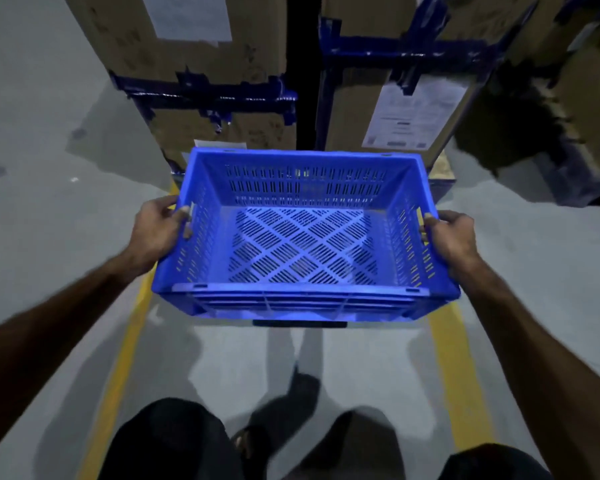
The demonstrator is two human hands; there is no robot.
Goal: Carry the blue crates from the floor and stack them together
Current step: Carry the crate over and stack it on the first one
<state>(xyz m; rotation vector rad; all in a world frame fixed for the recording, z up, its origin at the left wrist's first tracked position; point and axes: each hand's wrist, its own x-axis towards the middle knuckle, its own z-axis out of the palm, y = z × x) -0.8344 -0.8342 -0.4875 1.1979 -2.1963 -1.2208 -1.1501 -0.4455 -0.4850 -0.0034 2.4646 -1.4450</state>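
Observation:
I hold one empty blue slotted crate in the air in front of me, above the grey floor. My left hand grips its left side, fingers curled through the handle slot. My right hand grips the right rim the same way, thumb on top. The crate is level, its open top towards me. No other blue crate shows in view.
Tall cardboard boxes on blue metal racks stand close ahead. Two yellow floor lines run under the crate on either side. My legs and dark shorts fill the bottom edge. Grey floor stretches to the left.

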